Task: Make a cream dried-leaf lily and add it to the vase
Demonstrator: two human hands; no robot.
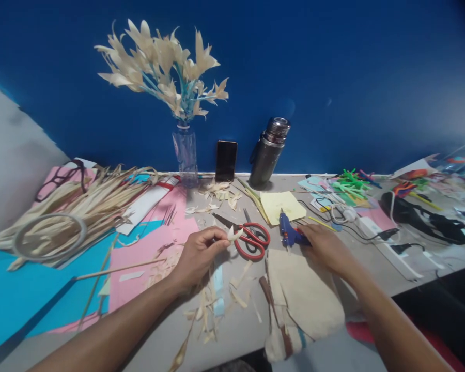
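Between thumb and forefinger, my left hand (203, 253) pinches a small pale husk flower (234, 235). My right hand (325, 245) is closed around the handle of a blue glue gun (289, 231), whose nozzle points toward the wall. Red-handled scissors (252, 242) lie between the two hands, blades to the upper left. Beyond the glue gun's tip is a yellow paper sheet (281, 205). A beige cloth (306, 294) lies below it, near the front edge. Cut husk scraps (207, 307) are scattered below my left hand.
At the back stand a clear bottle (186, 155) of husk flowers (166, 62), a phone (226, 161) and a dark flask (269, 155). Dried husks (101, 206) and a tape ring (48, 236) lie left. On the right are a power strip (389, 248), cables and green pipe cleaners (352, 184).
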